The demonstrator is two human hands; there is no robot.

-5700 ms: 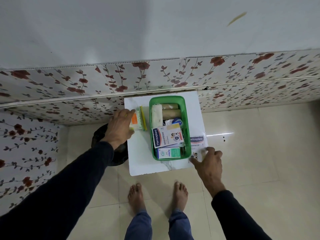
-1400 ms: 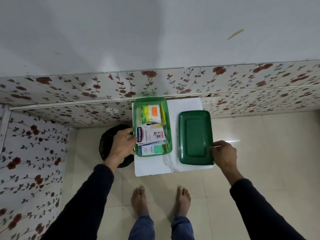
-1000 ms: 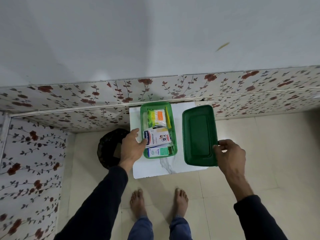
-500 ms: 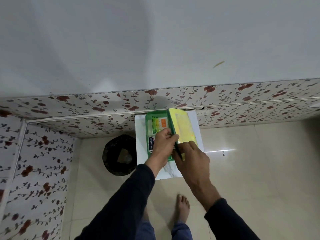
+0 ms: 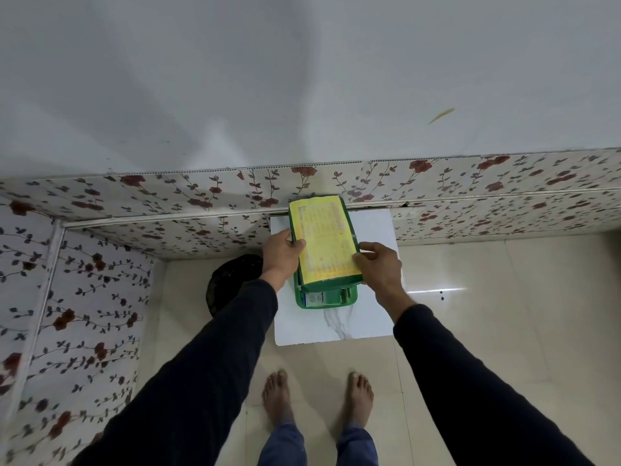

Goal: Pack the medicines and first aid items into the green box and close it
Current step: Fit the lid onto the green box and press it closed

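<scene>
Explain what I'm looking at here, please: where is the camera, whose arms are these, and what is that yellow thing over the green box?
There is no machine: the camera sits on a person's head and looks down, so the arms in dark sleeves and the bare feet below are their own. The left hand and right hand each grip one side of the lid, whose top carries a yellow printed label. The lid is held over the green box, which stands on a small white table against a flowered wall. It is not fully on: the near end of the box is uncovered, and a small carton shows inside. A dark round thing sits on the floor left of the table.
</scene>
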